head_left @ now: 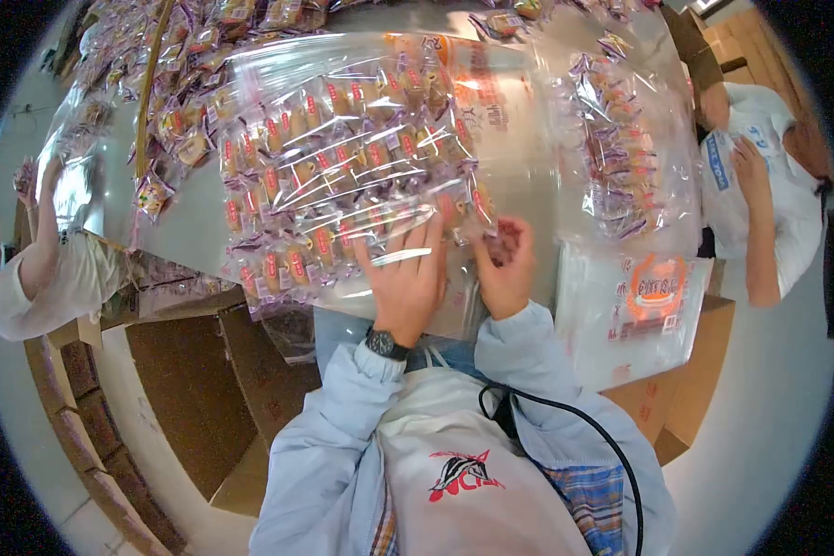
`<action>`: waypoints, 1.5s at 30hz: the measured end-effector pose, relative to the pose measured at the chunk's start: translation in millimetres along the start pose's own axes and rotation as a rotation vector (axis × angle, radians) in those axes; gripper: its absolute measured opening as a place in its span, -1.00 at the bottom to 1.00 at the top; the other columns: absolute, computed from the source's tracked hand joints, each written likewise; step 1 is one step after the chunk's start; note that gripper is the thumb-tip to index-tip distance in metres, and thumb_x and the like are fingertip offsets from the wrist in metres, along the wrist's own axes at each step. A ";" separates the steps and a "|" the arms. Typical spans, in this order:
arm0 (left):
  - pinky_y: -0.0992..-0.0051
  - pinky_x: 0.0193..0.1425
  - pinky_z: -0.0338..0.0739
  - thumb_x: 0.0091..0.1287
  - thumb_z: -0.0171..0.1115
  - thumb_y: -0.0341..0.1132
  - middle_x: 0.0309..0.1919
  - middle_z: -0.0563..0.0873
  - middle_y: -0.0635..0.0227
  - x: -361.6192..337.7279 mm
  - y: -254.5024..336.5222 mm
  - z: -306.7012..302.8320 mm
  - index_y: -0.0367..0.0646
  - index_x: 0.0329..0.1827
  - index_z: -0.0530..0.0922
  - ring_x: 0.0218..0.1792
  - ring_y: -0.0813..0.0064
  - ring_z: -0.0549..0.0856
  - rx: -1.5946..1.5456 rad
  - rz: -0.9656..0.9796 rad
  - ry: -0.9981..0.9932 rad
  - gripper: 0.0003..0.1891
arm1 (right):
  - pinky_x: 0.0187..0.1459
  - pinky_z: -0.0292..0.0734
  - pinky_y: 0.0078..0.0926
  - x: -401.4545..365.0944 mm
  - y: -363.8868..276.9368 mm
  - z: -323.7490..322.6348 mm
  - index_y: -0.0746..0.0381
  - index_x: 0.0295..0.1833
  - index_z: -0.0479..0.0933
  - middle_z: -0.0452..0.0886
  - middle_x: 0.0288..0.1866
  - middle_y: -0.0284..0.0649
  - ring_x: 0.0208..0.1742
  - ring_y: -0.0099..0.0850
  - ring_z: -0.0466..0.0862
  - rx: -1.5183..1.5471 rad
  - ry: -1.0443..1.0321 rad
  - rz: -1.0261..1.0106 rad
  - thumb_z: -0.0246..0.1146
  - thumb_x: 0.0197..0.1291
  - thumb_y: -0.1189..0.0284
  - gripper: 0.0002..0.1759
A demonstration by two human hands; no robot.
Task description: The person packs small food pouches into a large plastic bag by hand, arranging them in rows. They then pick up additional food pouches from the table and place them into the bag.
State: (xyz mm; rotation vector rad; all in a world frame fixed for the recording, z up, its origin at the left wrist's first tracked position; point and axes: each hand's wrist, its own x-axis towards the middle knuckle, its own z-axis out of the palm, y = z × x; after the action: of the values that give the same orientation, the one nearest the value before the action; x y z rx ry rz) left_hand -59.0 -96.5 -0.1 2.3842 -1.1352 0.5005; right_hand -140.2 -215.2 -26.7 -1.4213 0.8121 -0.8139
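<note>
A large clear plastic bag lies on the table in front of me, with rows of small wrapped snack packets inside. My left hand, with a black watch at its wrist, lies with fingers stretched out at the near rows, and shiny film crosses its fingertips. At the bag's right near corner, my right hand is closed with its fingers curled, beside the end packet. What it grips is hidden by the fingers.
A second filled bag lies to the right, above a stack of flat printed bags. Loose packets heap at the back left. Open cardboard boxes stand below the table. Co-workers are at the left and right.
</note>
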 end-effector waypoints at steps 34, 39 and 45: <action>-0.25 0.63 -0.12 0.33 0.32 -0.09 0.52 0.52 0.42 -37.4 -18.9 -36.3 0.24 0.56 0.51 0.57 0.32 0.41 0.109 -0.074 -0.244 -0.34 | 0.44 0.51 -0.11 9.2 -8.9 11.6 0.08 0.14 0.72 0.40 0.50 0.07 0.53 0.06 0.47 -0.402 -0.183 -0.616 0.46 -0.03 0.72 -0.44; -0.31 0.62 -0.16 0.29 0.37 -0.10 0.60 0.45 0.36 -36.1 -13.4 -37.1 0.24 0.55 0.51 0.60 0.29 0.39 -0.043 -0.093 -0.268 -0.32 | 0.42 0.52 -0.11 10.5 -3.0 8.5 0.08 0.12 0.73 0.41 0.49 0.06 0.49 0.01 0.50 -0.430 -0.181 -0.652 0.50 0.00 0.69 -0.48; -0.27 0.59 -0.07 0.29 0.37 -0.11 0.61 0.44 0.39 -26.4 -12.3 -36.6 0.27 0.58 0.46 0.59 0.29 0.37 -0.020 -0.030 -0.257 -0.29 | 0.44 0.49 -0.11 9.8 0.5 9.9 0.08 0.14 0.72 0.40 0.50 0.05 0.48 0.00 0.50 -0.449 -0.157 -0.665 0.52 0.06 0.65 -0.51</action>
State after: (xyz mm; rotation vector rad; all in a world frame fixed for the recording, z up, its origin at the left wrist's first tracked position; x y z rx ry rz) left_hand -69.6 -53.3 14.3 2.4967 -1.2016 0.1742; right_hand -126.7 -218.7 -27.2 -2.1850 0.4010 -1.0343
